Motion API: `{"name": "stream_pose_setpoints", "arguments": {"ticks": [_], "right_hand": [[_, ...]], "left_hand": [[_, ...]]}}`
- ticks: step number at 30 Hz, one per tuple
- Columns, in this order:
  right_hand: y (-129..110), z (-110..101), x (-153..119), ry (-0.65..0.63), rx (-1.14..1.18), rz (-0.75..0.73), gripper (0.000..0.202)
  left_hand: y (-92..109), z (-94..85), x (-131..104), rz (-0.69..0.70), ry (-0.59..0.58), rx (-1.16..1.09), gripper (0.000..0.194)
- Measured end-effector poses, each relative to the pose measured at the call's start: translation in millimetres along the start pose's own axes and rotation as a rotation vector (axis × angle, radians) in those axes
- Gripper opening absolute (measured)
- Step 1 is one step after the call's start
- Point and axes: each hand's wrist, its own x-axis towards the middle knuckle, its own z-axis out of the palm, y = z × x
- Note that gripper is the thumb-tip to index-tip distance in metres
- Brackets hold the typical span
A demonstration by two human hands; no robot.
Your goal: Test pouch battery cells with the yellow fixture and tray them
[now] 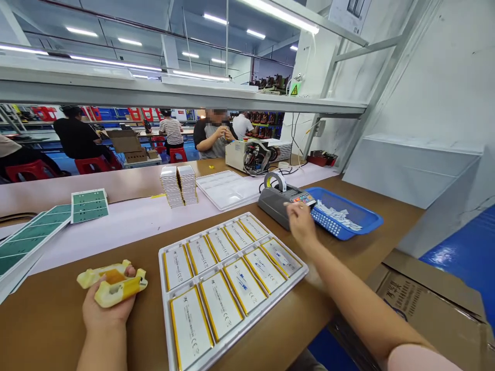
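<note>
My left hand (108, 304) is wrapped round a pale yellow plastic fixture (122, 289) with amber tape on it, held over the brown table at the left. My right hand (300, 221) is at the front of a grey tape dispenser (273, 205), its fingers pinched together; what they hold, if anything, is too small to tell. A roll of tape (275, 181) sits on top of the dispenser. Between my hands lies a white tray (167, 304) with two rows of flat white battery packs (220, 305) edged in yellow.
Right of the dispenser is a blue basket (369, 221) of white strips. Behind the tray stand stacked packs (178, 185), a white tray (228, 189) and a machine (247, 156). Green sheets (89, 206) lie left; a cardboard box (429, 309) is lower right. A person (214, 136) sits across.
</note>
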Motion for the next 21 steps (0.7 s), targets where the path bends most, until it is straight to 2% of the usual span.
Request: {"name": "stream_pose_setpoints", "arguments": {"ticks": [2,5,8,12,15,17,19,21], "right_hand": [[33,-23,26,0.134,-0.152,0.141,0.041],[68,-42,48,0.029,-0.316,0.281,0.044],[79,-47,55,-0.055,-0.452,0.200,0.043],[75,-53,59,-0.116,-0.493,0.069,0.037],[75,-56,53,-0.121,-0.374,0.128,0.038],[76,-52,40,-0.029,-0.210,0.232,0.038],[77,-42,20,0.083,0.139,0.448,0.035],[77,-31,2,0.111,0.544,0.687,0.032]], "left_hand": [[0,1.1,0,-0.001,0.003,-0.005,0.035],[0,1.7,-1,0.011,-0.003,-0.009,0.036],[0,1.5,-2,0.016,0.014,-0.019,0.036],[0,2.4,-2,0.011,0.045,-0.006,0.041],[0,3.7,-3,0.007,0.046,0.002,0.044],[1,3.9,-5,0.003,0.025,0.008,0.044],[2,3.1,-6,-0.002,0.019,0.009,0.040],[2,1.5,-5,-0.025,0.024,0.009,0.036]]}}
